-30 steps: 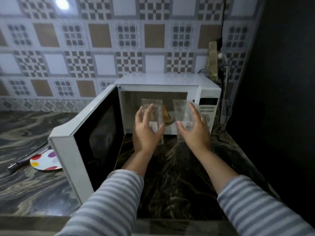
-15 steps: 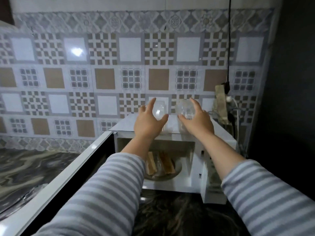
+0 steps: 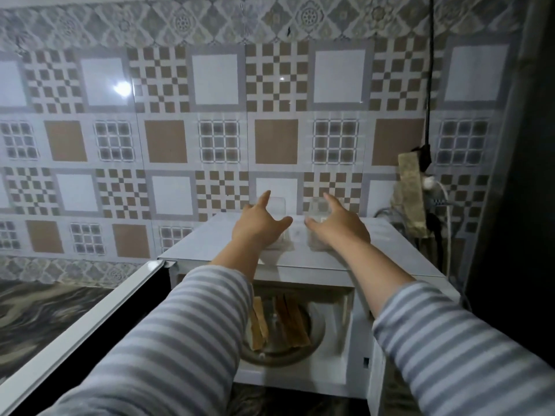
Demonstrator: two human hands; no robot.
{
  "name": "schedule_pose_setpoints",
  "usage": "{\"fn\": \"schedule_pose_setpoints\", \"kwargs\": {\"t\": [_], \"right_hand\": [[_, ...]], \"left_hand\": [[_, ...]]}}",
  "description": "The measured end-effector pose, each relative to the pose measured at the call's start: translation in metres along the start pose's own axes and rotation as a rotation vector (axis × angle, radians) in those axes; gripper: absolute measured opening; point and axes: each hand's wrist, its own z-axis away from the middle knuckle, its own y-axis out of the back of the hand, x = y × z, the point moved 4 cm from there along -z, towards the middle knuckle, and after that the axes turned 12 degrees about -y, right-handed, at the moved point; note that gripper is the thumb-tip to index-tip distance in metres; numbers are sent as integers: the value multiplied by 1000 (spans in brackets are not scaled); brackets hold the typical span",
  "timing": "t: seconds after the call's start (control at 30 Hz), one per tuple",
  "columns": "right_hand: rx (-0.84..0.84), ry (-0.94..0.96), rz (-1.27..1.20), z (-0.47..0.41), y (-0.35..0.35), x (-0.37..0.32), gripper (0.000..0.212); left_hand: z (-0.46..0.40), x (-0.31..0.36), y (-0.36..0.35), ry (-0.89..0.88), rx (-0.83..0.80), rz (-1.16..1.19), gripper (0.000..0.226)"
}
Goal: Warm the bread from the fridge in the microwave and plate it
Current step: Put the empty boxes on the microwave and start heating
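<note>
Nearest, two striped sleeves (image 3: pixel 168 349) reach forward, cut off by the bottom edge. Below them the microwave (image 3: pixel 399 259) stands with its door (image 3: pixel 90 319) swung wide toward 8 o'clock; the bread (image 3: pixel 292 324) lies on the turntable (image 3: pixel 315 334) inside, its left part hidden by the left forearm. On the microwave's top, the left hand (image 3: pixel 259 228) and right hand (image 3: pixel 339 228) spread loosely, fingers released, over two clear glasses (image 3: pixel 285 232) whose blurred outlines are hard to make out. At 2 o'clock, a power strip (image 3: pixel 410 193) hangs on the tiled wall (image 3: pixel 216 139).
</note>
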Motion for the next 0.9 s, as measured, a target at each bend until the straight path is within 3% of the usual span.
{"fn": "schedule_pose_setpoints", "kwargs": {"t": [0.2,0.47,0.7,0.9], "right_hand": [[-88,-26,74,9,7,-4,81],[8,68,189,104,29,-23,69],[-42,62,165,245,9,-54,51],[-112,51,170,355,-15,-91,59]], "left_hand": [[9,3,11,30,8,-48,100],[60,-6,78,-107,52,-35,65],[141,-16,143,-283,-92,64,53],[204,-58,192,-251,-283,224,43]]}}
